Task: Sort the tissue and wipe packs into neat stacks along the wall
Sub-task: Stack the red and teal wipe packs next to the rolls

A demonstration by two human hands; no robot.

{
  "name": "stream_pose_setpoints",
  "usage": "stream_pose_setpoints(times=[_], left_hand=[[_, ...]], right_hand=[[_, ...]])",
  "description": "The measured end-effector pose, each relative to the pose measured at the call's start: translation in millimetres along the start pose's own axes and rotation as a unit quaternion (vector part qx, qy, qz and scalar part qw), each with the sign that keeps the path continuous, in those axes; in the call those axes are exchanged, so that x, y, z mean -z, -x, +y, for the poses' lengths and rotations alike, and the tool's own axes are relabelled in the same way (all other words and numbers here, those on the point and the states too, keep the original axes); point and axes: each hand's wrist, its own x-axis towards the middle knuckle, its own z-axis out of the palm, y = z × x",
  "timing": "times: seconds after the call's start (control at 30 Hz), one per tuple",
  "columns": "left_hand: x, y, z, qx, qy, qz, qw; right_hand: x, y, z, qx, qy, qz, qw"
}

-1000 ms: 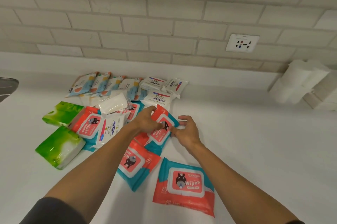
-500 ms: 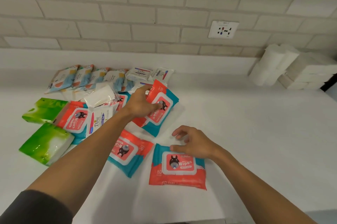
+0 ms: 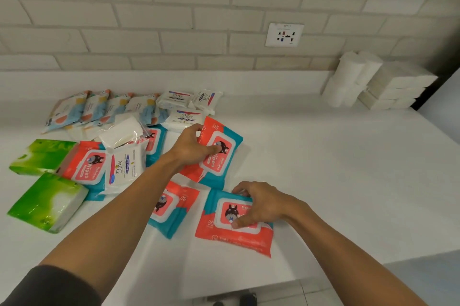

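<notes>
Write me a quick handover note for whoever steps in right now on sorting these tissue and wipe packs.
Left hand grips the angled wipes pack mid-counter.
Right hand grips the front wipes pack.
A third wipes pack lies partly under the left forearm. Green tissue packs and Dove packs lie scattered at the left.
Already at the wall: white rolls at the right and a row of small packs.
Left to do: stack the wipes, Dove and green packs along the wall.
</notes>
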Motion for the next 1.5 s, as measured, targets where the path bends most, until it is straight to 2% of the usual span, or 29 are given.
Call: stream_pose_setpoints(times=[0.2, 0.43, 0.67, 0.77, 0.93, 1.07, 1.27, 1.5], left_hand=[[-1.7, 0.2, 0.4, 0.011, 0.039, 0.008, 0.999], [0.4, -6.8, -2.0, 0.038, 0.117, 0.045, 0.991], [-3.4, -16.7, -1.6, 0.061, 0.215, 0.046, 0.974], [-5.9, -20.1, -2.8, 0.062, 0.237, 0.038, 0.969], [-10.6, -29.7, -3.3, 0.069, 0.25, 0.027, 0.966], [-17.7, -37.4, 2.9, 0.069, 0.244, 0.025, 0.967], [-35.9, -50.7, 25.9, 0.067, 0.216, 0.015, 0.974], [-73.6, -75.5, 58.3, 0.07, 0.226, 0.015, 0.972]], right_hand=[[-1.9, 1.3, 6.3, -0.02, -0.041, -0.012, 0.999], [2.2, 6.3, 12.5, -0.003, -0.078, -0.015, 0.997], [19.0, 16.9, 35.9, -0.029, -0.198, 0.014, 0.98], [24.9, 18.6, 48.6, -0.031, -0.26, 0.04, 0.964], [40.2, 16.9, 71.6, -0.037, -0.378, 0.1, 0.92], [56.9, 12.0, 83.1, -0.034, -0.427, 0.139, 0.893], [93.3, 3.3, 103.2, -0.037, -0.427, 0.167, 0.888], [171.0, -12.2, 135.3, -0.065, -0.345, 0.169, 0.921]])
